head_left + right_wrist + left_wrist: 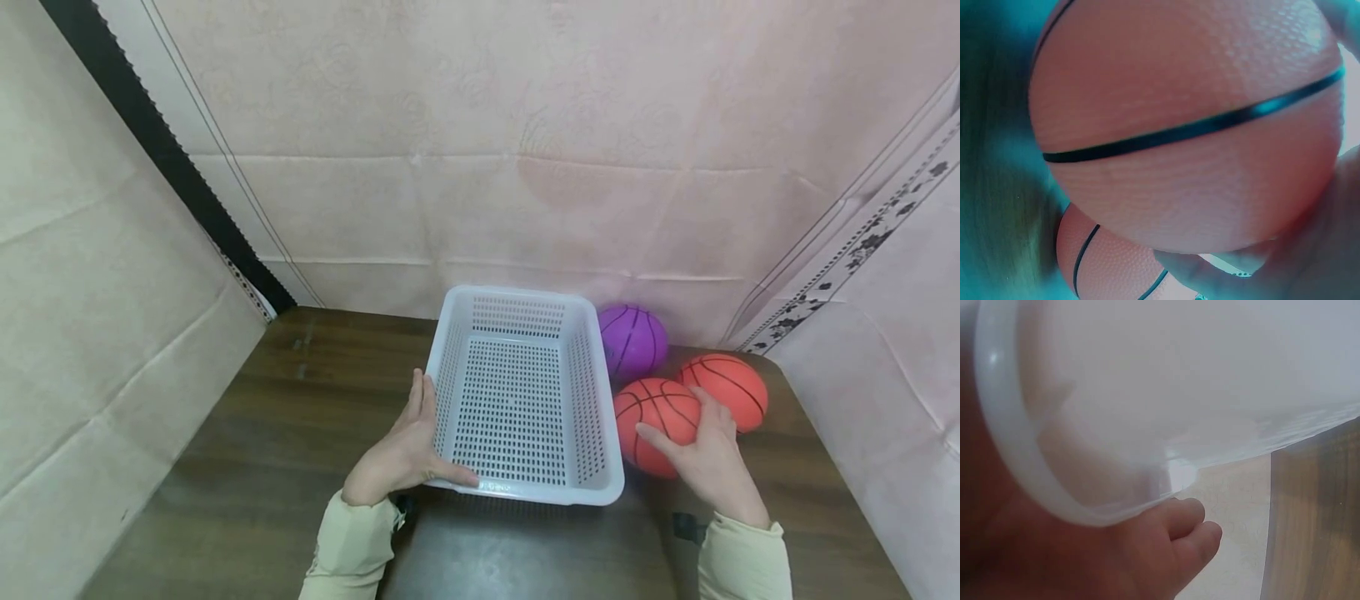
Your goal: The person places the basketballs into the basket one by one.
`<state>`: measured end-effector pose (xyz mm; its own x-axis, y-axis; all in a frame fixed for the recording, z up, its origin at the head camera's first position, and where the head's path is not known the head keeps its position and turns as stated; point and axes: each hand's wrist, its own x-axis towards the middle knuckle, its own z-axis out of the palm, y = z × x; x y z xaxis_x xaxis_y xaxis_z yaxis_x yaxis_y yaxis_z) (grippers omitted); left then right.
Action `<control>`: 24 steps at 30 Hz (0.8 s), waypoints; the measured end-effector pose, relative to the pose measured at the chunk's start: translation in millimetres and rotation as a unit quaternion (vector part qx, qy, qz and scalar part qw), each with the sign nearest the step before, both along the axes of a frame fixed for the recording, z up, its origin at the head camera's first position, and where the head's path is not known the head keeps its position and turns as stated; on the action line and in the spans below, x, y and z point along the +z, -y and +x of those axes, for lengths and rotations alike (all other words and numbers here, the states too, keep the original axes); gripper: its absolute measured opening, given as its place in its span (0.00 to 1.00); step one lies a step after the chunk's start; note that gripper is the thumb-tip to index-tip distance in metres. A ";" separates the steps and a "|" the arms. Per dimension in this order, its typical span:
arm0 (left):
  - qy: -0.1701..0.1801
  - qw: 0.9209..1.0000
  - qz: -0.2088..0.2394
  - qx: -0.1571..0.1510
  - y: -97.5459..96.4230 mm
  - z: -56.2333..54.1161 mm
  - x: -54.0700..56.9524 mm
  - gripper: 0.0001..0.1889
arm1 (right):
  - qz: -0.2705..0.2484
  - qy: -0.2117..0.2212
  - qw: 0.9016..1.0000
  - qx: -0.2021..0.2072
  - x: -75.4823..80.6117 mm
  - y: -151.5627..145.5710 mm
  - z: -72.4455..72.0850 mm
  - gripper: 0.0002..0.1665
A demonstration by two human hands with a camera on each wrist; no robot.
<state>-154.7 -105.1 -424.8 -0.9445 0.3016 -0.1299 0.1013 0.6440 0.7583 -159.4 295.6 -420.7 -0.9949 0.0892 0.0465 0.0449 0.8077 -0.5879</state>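
A white perforated plastic basket (517, 492) stands in the middle of the table in the head view. My left hand (401, 454) rests against its near left corner, thumb along the front rim and straight fingers up the outside of the left wall. In the left wrist view, fingertips (1194, 519) show below the basket wall (1147, 394). To the right of the basket, my right hand (708, 458) grips an orange-red toy basketball (648, 417), thumb and fingers spread over it. That ball (1191, 81) fills most of the right wrist view.
A second orange-red basketball (731, 387) sits just behind the right hand. Against the back cloth, a purple basketball (633, 337) lies by the basket's far right corner. Pale cloth walls (487, 208) enclose the brown wooden table (262, 467) at the back and both sides.
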 end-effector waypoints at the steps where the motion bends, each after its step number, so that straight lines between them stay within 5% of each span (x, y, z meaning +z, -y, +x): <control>1: -0.002 1.000 -0.001 -0.001 0.1 -0.2 0.0 0.81 | -0.003 -0.006 1.000 -0.005 0.6 -0.1 0.3 0.67; 24: 0.000 1.000 -0.010 0.004 -0.7 0.2 2.1 0.81 | -0.113 -0.139 0.981 -0.078 13.7 -0.4 9.7 0.59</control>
